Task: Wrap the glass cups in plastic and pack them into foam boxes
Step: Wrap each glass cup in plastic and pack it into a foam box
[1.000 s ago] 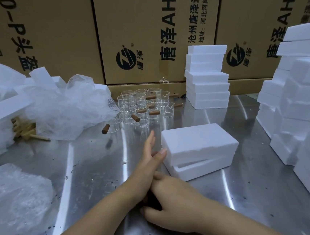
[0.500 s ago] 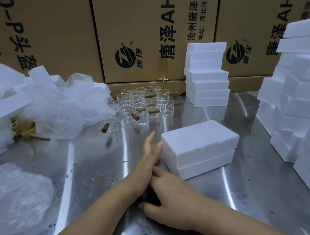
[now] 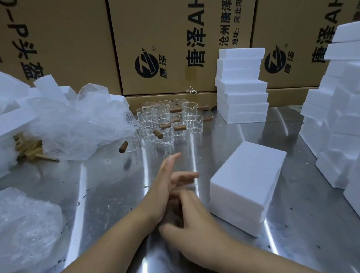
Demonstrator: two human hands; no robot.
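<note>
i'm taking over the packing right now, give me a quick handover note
Left hand: open, empty, fingers straight.
Right hand: open, empty, beside the left over the steel table.
Closed foam box: just right of the hands, contents hidden.
Glass cups: unwrapped, at the table's far side, with bubble wrap heaped to their left.
Done: this box is lidded.
Left: wrap and box the remaining cups. Foam box stacks stand behind.
</note>
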